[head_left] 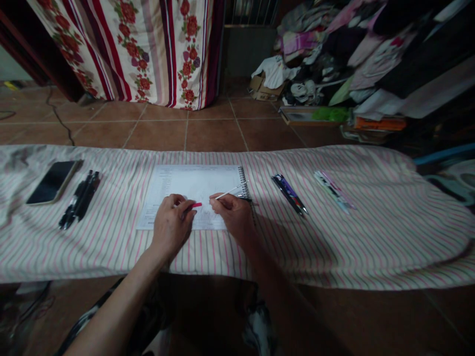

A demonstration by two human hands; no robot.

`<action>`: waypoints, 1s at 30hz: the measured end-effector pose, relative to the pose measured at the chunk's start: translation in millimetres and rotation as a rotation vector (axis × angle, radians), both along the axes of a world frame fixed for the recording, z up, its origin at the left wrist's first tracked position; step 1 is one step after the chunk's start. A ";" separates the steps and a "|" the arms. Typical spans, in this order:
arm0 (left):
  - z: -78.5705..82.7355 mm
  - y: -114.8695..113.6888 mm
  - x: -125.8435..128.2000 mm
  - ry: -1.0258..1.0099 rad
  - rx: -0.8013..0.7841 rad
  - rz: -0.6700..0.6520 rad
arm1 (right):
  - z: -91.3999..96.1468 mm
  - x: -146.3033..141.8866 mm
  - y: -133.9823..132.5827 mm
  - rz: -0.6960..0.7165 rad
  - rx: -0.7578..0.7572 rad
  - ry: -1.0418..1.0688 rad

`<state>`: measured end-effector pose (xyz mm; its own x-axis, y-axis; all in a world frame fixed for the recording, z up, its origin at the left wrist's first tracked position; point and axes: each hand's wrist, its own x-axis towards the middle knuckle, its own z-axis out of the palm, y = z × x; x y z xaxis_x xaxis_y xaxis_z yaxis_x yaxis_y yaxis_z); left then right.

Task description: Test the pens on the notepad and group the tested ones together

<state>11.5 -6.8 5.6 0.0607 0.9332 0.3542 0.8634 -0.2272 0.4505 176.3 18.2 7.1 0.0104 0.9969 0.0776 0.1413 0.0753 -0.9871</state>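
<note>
Above a spiral notebook (178, 180), both my hands work close together. My left hand (172, 220) is closed on a small red piece (196, 204), which sticks out from the fingertips toward the right; its kind is unclear, perhaps part of a pen. Pinched in my right hand (233, 212) is a thin white stick (230, 191), like a pen refill, slanting up to the right. A dark slim thing (245, 199) shows beside the right hand, over the notebook's wire spiral; the hand partly hides it.
The striped cloth (122, 252) covers a long surface. At left lie a phone (54, 183) and several black pens (79, 199). Dark and blue pens (289, 194) lie right of the notebook, then pale coloured pens (334, 191). Beyond are a floral curtain (156, 54) and piled clothes (326, 54).
</note>
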 end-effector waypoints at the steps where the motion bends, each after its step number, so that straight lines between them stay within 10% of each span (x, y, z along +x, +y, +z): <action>1: -1.3 0.4 0.1 0.026 0.003 -0.001 | 0.0 -0.1 0.0 -0.002 -0.002 0.005; 30: 2.8 -6.4 16.6 -0.468 -0.123 -0.013 | 5.9 0.6 -2.0 -0.021 0.035 0.002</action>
